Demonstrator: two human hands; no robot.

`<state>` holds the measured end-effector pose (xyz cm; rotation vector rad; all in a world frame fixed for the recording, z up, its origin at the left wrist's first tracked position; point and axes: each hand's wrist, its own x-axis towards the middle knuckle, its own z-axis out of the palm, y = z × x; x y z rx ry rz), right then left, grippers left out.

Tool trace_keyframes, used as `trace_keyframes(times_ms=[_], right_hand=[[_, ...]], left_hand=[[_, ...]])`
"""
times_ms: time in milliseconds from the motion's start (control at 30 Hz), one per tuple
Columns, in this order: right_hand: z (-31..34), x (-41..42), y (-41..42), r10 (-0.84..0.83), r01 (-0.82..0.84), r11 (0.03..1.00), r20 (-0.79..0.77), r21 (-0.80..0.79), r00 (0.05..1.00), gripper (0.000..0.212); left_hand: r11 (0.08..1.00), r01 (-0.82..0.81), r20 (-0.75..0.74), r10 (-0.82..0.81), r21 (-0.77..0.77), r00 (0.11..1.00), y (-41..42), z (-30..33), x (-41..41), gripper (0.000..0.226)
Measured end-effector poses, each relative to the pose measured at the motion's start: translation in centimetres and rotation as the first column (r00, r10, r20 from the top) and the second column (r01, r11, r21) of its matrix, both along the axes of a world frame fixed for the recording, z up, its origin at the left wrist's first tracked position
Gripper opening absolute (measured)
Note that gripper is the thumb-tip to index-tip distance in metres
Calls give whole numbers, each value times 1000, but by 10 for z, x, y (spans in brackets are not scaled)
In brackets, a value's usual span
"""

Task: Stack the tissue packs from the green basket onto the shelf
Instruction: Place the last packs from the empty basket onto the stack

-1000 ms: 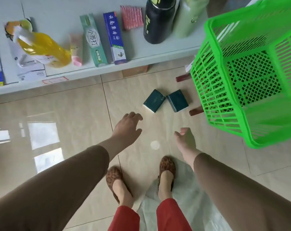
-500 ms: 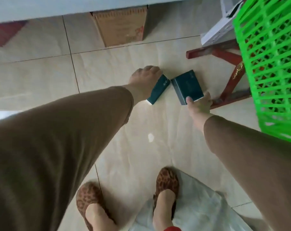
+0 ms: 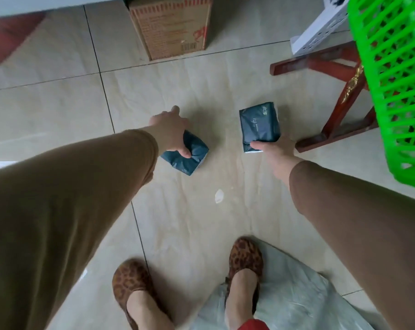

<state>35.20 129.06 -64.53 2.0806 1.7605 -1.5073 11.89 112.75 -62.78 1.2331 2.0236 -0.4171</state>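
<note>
1. Nearest: two feet in leopard-print slippers (image 3: 245,258) on the pale glossy tiled floor (image 3: 59,110), the right one on a crumpled clear plastic sheet (image 3: 296,301).
2. Further out, brown-sleeved arms reaching down to the floor.
3. Left hand (image 3: 170,129) clamped over a dark teal soft-wrapped tissue pack (image 3: 194,160), thumb pressing a dent into the wrapper; pack tilted, seemingly just clear of the tiles.
4. Right hand (image 3: 276,148) closed on the near edge of a second dark teal tissue pack (image 3: 258,125), thumb on top; hard to tell whether lifted or resting on the floor.
5. Right of that: red wooden stool frame (image 3: 339,110); bright green plastic lattice basket (image 3: 392,79) at the right edge.
6. Far: brown cardboard box (image 3: 173,27) beneath the white shelf edge (image 3: 35,3).
7. Step in hand, judged: picking up both packs. Next: firm grips, rise, carry to the shelf above and stack them.
</note>
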Motion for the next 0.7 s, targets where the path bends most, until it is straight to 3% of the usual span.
trace_keyframes(times_ms=[133, 300, 433, 700], right_hand=[[49, 1, -52, -99, 85, 989, -112, -124, 989, 43], [177, -6, -114, -76, 47, 988, -208, -144, 975, 43], [314, -26, -141, 16, -61, 991, -353, -118, 935, 50], [622, -89, -162, 283, -270, 957, -542, 106, 791, 48]], left_hand=[[935, -355, 179, 346, 17, 921, -66, 36, 0, 54], [709, -700, 322, 645, 86, 693, -136, 157, 10, 50], [568, -805, 414, 701, 170, 581, -180, 289, 6, 42], [345, -808, 464, 681, 478, 566, -255, 610, -44, 43]])
